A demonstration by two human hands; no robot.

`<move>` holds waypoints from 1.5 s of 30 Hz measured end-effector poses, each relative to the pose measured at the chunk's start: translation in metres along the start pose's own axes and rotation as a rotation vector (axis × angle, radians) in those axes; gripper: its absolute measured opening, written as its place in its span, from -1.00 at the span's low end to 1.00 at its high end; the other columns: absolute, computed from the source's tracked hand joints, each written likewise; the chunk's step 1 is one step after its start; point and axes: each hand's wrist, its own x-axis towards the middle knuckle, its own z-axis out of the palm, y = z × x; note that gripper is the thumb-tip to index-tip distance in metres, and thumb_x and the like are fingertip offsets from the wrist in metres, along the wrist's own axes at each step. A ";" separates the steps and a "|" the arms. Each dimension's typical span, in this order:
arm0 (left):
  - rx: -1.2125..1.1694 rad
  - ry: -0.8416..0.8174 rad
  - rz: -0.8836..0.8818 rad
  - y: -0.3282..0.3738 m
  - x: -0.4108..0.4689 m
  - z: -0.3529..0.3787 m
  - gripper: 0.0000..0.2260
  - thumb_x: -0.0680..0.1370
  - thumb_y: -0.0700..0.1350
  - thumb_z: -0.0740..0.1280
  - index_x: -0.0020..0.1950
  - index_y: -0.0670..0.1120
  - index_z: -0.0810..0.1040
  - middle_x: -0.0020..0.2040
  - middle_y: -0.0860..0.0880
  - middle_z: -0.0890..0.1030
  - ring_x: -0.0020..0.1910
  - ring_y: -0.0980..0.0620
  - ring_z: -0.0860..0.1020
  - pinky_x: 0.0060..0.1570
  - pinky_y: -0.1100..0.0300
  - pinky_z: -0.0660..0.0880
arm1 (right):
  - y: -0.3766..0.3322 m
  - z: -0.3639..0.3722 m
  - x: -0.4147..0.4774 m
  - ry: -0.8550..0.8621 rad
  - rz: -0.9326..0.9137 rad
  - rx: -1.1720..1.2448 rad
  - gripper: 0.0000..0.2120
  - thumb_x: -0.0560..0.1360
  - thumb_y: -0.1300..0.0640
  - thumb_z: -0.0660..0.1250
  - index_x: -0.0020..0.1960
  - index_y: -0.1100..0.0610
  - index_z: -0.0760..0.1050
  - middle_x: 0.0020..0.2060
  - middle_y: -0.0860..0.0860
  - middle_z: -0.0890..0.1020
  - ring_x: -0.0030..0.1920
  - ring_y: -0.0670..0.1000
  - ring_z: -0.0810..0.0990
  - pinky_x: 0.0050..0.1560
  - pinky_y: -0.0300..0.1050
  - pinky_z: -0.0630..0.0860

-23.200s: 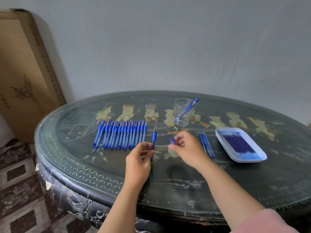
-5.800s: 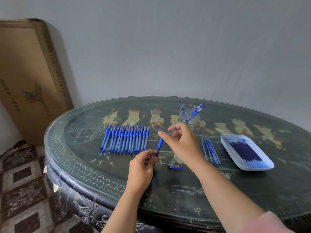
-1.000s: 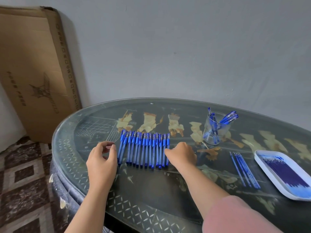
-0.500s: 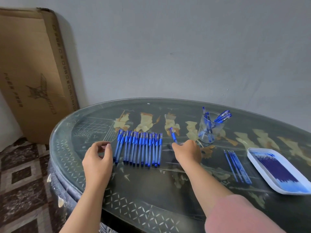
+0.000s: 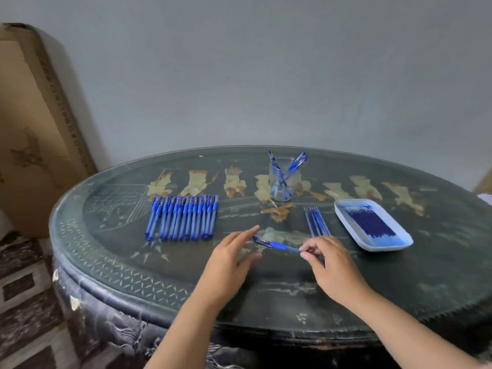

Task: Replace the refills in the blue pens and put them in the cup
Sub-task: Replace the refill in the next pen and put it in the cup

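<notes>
Pinching one blue pen [image 5: 277, 245] by its right end, my right grip [image 5: 330, 265] holds it low over the bench [image 5: 399, 288]; my left grip [image 5: 229, 263] spreads open just beside it. The cup [image 5: 281, 183] stands farther back.

Plain grey wall [image 5: 239, 62] behind, soft even light. Dark round table [image 5: 399, 288] with a glass top, pale inlaid figures along the far side, carved apron, chips on the near-left edge. Flat cardboard box [image 5: 26, 129] leans on the wall at left. Floor [image 5: 21, 288]: brown-and-white patterned tiles.
</notes>
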 end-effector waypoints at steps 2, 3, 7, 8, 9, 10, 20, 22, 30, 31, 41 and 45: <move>-0.030 0.051 -0.002 0.006 -0.004 0.018 -0.72 0.51 -0.20 0.43 0.20 0.01 0.62 0.04 0.14 0.59 -0.01 0.24 0.54 0.10 0.29 0.48 | 0.006 -0.001 -0.009 -0.010 -0.047 -0.022 -0.88 0.52 0.21 0.37 -0.08 0.00 0.53 -0.16 -0.25 0.49 -0.05 -0.16 0.48 0.03 -0.21 0.43; -0.023 0.073 -0.012 0.008 -0.006 0.023 -0.77 0.50 -0.23 0.44 0.12 -0.02 0.66 0.00 0.14 0.62 -0.04 0.23 0.55 0.07 0.31 0.48 | 0.008 -0.001 -0.012 -0.004 -0.067 -0.034 -0.89 0.52 0.22 0.37 -0.07 0.02 0.53 -0.16 -0.26 0.48 -0.05 -0.13 0.48 0.04 -0.16 0.45; -0.005 0.042 -0.067 0.010 -0.011 0.029 -0.82 0.46 -0.22 0.47 0.00 0.02 0.68 -0.09 0.20 0.62 -0.04 0.28 0.53 -0.01 0.51 0.38 | 0.013 0.010 -0.017 -0.011 -0.121 -0.090 -0.85 0.51 0.08 0.38 0.09 0.03 0.55 -0.12 -0.21 0.48 -0.01 -0.07 0.49 0.12 -0.10 0.44; 0.005 0.026 -0.068 0.011 -0.011 0.029 -0.82 0.45 -0.20 0.48 -0.01 0.04 0.68 -0.11 0.21 0.62 -0.04 0.29 0.53 -0.01 0.52 0.37 | 0.011 0.015 -0.017 -0.025 -0.127 -0.115 -0.81 0.52 0.03 0.37 0.12 0.02 0.57 -0.10 -0.17 0.51 0.00 -0.05 0.49 0.12 -0.10 0.43; 0.016 0.010 -0.074 0.011 -0.011 0.029 -0.81 0.45 -0.19 0.49 -0.03 0.07 0.68 -0.13 0.23 0.61 -0.05 0.28 0.53 -0.01 0.51 0.37 | 0.010 0.019 -0.017 -0.024 -0.137 -0.131 -0.79 0.53 0.00 0.35 0.13 0.02 0.59 -0.09 -0.13 0.54 0.00 -0.02 0.49 0.11 -0.09 0.43; 0.023 -0.001 -0.086 0.011 -0.011 0.028 -0.81 0.44 -0.18 0.50 -0.03 0.10 0.67 -0.14 0.25 0.61 -0.05 0.28 0.53 -0.01 0.49 0.38 | 0.009 0.024 -0.016 -0.010 -0.150 -0.133 -0.79 0.54 -0.01 0.32 0.11 0.01 0.61 -0.10 -0.10 0.55 -0.03 0.00 0.50 0.08 -0.07 0.43; 0.058 -0.057 -0.131 0.015 -0.012 0.027 -0.88 0.44 0.00 0.49 -0.08 0.22 0.65 -0.17 0.29 0.62 -0.03 0.29 0.51 -0.01 0.39 0.41 | 0.006 0.031 -0.016 0.006 -0.272 -0.189 -0.68 0.59 -0.08 0.09 0.06 -0.04 0.60 -0.15 -0.09 0.49 -0.12 0.01 0.45 -0.03 -0.07 0.44; 0.067 -0.075 -0.124 0.015 -0.013 0.028 -0.91 0.46 0.01 0.47 -0.10 0.21 0.64 -0.19 0.27 0.62 -0.04 0.29 0.49 -0.06 0.42 0.38 | 0.006 0.031 -0.016 0.014 -0.283 -0.179 -0.68 0.59 -0.05 0.09 0.03 -0.01 0.60 -0.17 -0.08 0.49 -0.14 0.01 0.45 -0.05 -0.05 0.47; 0.009 -0.097 -0.210 0.019 -0.010 0.026 -0.88 0.51 -0.02 0.42 -0.18 0.20 0.57 -0.15 0.07 0.61 -0.15 0.19 0.51 -0.21 0.45 0.34 | 0.006 0.032 -0.015 0.022 -0.349 -0.209 -0.70 0.60 0.01 0.06 0.03 0.04 0.57 -0.15 -0.10 0.58 -0.14 -0.02 0.45 -0.08 -0.11 0.45; 0.003 -0.099 -0.214 0.019 -0.010 0.026 -0.89 0.51 -0.02 0.42 -0.18 0.18 0.57 -0.15 0.06 0.61 -0.17 0.19 0.51 -0.23 0.45 0.34 | 0.006 0.032 -0.015 0.042 -0.366 -0.228 -0.71 0.60 0.02 0.07 0.02 0.04 0.57 -0.16 -0.11 0.58 -0.15 -0.02 0.45 -0.08 -0.13 0.43; -0.038 -0.121 -0.224 0.023 -0.011 0.023 -0.93 0.54 -0.03 0.39 -0.15 0.08 0.60 -0.23 0.07 0.58 -0.25 0.19 0.45 -0.28 0.42 0.31 | 0.005 0.031 -0.017 0.190 -0.499 -0.342 -0.88 0.57 0.14 0.26 -0.02 0.07 0.57 -0.19 -0.10 0.56 -0.16 -0.03 0.46 -0.11 -0.18 0.30; -0.064 -0.113 -0.244 0.023 -0.011 0.022 -0.92 0.54 -0.04 0.39 -0.15 0.05 0.61 -0.24 0.06 0.57 -0.27 0.18 0.43 -0.29 0.40 0.32 | 0.004 0.030 -0.018 0.201 -0.514 -0.355 -0.85 0.57 0.13 0.22 -0.02 0.06 0.57 -0.20 -0.11 0.55 -0.17 -0.03 0.46 -0.11 -0.18 0.31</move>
